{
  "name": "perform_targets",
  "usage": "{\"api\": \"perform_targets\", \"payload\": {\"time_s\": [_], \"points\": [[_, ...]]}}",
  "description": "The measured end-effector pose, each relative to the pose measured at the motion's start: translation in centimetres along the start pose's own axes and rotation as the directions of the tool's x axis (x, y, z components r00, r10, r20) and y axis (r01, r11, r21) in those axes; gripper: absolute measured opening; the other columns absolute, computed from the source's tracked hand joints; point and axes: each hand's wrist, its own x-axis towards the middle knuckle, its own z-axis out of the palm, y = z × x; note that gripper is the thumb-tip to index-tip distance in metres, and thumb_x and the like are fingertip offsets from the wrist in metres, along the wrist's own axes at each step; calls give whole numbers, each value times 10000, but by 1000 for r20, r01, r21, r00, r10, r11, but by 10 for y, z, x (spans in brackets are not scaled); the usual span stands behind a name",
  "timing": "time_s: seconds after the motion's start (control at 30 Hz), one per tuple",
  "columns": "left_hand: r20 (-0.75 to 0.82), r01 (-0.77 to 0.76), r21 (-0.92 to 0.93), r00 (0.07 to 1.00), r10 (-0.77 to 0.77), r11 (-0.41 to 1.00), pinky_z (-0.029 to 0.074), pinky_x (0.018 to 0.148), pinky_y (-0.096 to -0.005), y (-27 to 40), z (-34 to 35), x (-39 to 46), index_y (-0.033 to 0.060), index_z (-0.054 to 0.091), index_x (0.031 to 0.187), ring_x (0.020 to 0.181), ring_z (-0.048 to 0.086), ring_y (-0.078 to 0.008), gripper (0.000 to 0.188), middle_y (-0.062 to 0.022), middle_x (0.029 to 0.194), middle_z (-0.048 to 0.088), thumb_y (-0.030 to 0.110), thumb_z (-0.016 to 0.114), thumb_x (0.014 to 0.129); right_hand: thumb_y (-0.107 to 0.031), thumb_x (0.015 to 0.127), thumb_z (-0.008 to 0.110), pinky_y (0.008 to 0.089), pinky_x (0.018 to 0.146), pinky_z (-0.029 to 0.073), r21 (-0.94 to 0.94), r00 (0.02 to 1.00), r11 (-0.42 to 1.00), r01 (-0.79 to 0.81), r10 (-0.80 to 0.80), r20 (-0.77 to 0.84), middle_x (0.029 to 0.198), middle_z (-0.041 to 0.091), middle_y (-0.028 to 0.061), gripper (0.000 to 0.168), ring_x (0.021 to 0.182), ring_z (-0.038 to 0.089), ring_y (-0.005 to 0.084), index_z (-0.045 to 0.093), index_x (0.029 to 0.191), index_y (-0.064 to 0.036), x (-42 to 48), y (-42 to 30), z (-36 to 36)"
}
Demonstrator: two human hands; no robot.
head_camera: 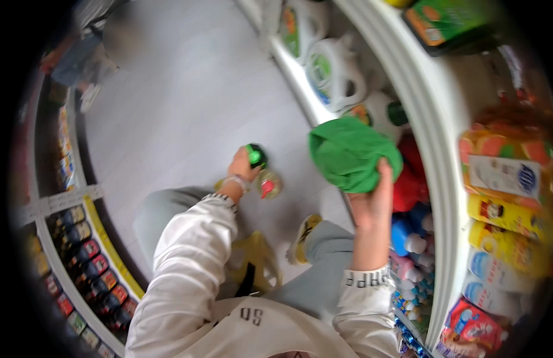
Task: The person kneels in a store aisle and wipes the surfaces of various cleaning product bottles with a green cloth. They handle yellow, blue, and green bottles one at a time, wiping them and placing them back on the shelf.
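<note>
My left hand (244,165) grips a dark bottle with a bright green cap (256,156) low over the grey floor, between my knees. Right beside it stands a clear bottle of yellowish liquid with a red top (268,185). My right hand (373,197) holds up a bunched green cloth (352,154) in front of the lower shelf on the right. The cloth hides part of the fingers and some of the goods behind it.
White detergent jugs (334,74) and blue bottles (406,235) fill the lower right shelf. Packaged bottles (505,174) crowd the shelf above. Another shelf of dark bottles (97,264) runs along the left. A person's leg and shoe (90,97) show at upper left.
</note>
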Motion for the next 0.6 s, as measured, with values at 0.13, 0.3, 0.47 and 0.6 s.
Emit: {"api": "perform_targets", "payload": {"time_s": [0.13,0.3,0.47,0.6], "points": [[83,203,144,973,-216,969,247,1058,-383,17,-31,-4,-68,49,1353,1280,227,-400,1077,-278,1367,225,211,742,578,-436,856,479,405,981,340,38,996,995,93,-93,-7,1308,418,68,555,1184,418,236,377,1285,-100,-1,9,1],[-75,369,-191,919,-388,910,275,1032,-391,24,-85,-4,-43,27,1361,1266,260,-383,1071,-295,1355,228,256,734,614,-387,840,526,349,930,364,-175,808,789,589,-571,148,1199,469,69,524,1102,454,194,413,1215,-38,-17,26,2],[-187,-213,-437,972,143,874,377,931,-378,93,-158,-18,-10,339,1287,1132,451,-335,723,-243,1201,470,259,677,707,-225,788,631,312,900,346,-424,560,434,795,-793,238,1106,480,126,482,1016,460,193,436,1128,56,-59,-6,57],[-64,-328,-493,938,342,806,413,866,-356,120,-181,-54,9,422,1236,1061,504,-286,600,-186,1143,528,243,656,734,-100,793,617,305,841,384,-552,154,64,831,-981,118,1057,503,100,429,945,479,174,408,1144,32,-60,-62,127]]}}
